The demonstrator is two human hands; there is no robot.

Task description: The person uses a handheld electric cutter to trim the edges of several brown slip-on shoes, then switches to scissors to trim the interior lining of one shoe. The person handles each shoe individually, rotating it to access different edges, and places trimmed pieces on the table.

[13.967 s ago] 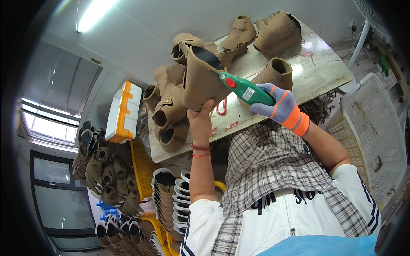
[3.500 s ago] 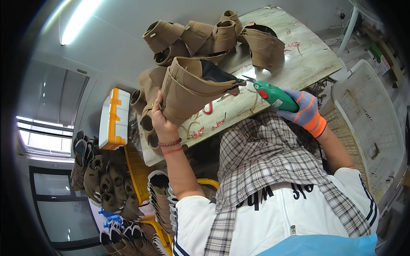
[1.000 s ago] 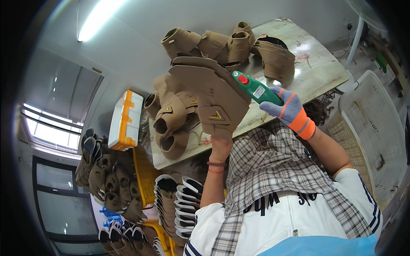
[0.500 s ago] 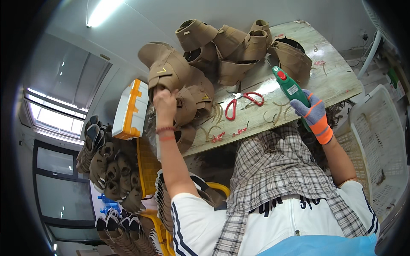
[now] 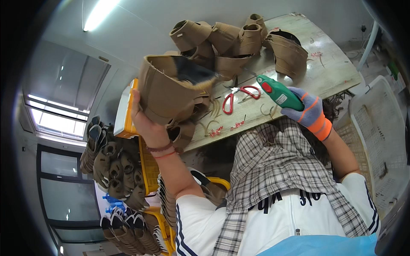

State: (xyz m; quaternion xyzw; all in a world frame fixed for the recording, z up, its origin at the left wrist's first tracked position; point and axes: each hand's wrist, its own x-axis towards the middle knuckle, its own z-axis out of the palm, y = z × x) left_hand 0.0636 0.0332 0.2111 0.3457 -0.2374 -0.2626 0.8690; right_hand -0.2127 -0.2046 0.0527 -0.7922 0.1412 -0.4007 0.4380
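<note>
My bare left hand (image 5: 150,129) is closed on the side of a brown shoe upper (image 5: 160,96), raised above the table's left end. The upper's dark-lined opening faces up, with a frayed edge along its right side. In my right hand (image 5: 306,112), which wears a grey and orange glove, is a green handheld power tool (image 5: 279,93) with a red button, its front end pointing left toward the upper. The two are apart. Red-handled scissors (image 5: 229,103) lie spread on the table between my hands.
More brown uppers (image 5: 235,40) are heaped along the back of the worn table (image 5: 329,72), among trimmings. At left are an orange-and-white case (image 5: 127,113), yellow crates (image 5: 150,170) and stacked uppers (image 5: 115,166). A white plastic basket (image 5: 376,128) stands at right.
My left hand has picked an upper off the left pile and turned it opening-up. My right hand has brought the green tool a little left and tilted it more toward the upper.
</note>
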